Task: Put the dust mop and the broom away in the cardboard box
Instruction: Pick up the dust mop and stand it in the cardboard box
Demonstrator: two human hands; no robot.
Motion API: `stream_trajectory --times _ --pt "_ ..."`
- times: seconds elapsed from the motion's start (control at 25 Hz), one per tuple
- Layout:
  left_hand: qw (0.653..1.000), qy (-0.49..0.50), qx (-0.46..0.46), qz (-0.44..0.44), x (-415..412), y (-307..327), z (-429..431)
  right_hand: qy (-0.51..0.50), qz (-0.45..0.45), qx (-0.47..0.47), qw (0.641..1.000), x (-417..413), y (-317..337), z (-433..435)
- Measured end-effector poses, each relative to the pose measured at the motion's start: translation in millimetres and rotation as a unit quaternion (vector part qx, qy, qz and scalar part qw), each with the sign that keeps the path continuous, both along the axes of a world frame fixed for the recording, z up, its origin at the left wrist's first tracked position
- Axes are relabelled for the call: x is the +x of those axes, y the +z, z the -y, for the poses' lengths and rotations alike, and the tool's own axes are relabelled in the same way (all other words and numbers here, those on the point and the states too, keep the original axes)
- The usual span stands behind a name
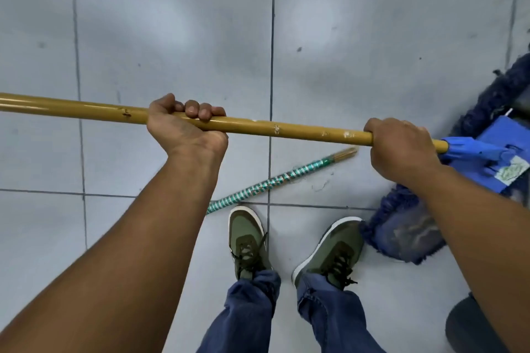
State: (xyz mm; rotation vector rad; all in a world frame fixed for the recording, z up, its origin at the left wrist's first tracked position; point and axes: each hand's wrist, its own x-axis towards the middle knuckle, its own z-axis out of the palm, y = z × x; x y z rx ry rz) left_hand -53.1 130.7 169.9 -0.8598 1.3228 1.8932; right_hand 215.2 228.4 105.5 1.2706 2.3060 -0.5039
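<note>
I hold the dust mop's mustard-yellow handle point(295, 129) level across the view. My left hand point(186, 127) grips its middle from below, fingers curled over the top. My right hand point(401, 149) grips it from above, close to the blue plastic joint point(470, 149). The dark blue fringed mop head point(401, 231) hangs at the right, beside my right shoe. The broom's handle point(275, 180), wrapped in green and silver tape, lies on the floor slanting from lower left to upper right; its lower end is hidden behind my left forearm. No cardboard box is in view.
Grey floor tiles point(172, 23) with dark grout lines fill the view. My two green shoes point(246, 241) and jeans stand just below the broom handle. A dark rounded object point(464, 327) sits at the lower right edge, partly behind my right arm.
</note>
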Motion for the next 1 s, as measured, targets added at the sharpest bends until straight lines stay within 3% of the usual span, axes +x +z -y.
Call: stream_trajectory --times 0.44,0.64,1.0 --pt "0.991 -0.021 0.116 -0.067 13.6 361.8 -30.1 -0.028 -0.074 0.077 0.994 4.4 343.1 -31.9" --pt "0.982 -0.039 0.156 -0.095 29.5 484.9 -37.0 -0.055 -0.093 0.084 0.991 12.2 461.0 -38.1" --pt "0.904 -0.137 0.352 -0.202 44.5 662.4 -72.6 -0.104 -0.186 0.069 0.975 29.9 625.5 -69.3"
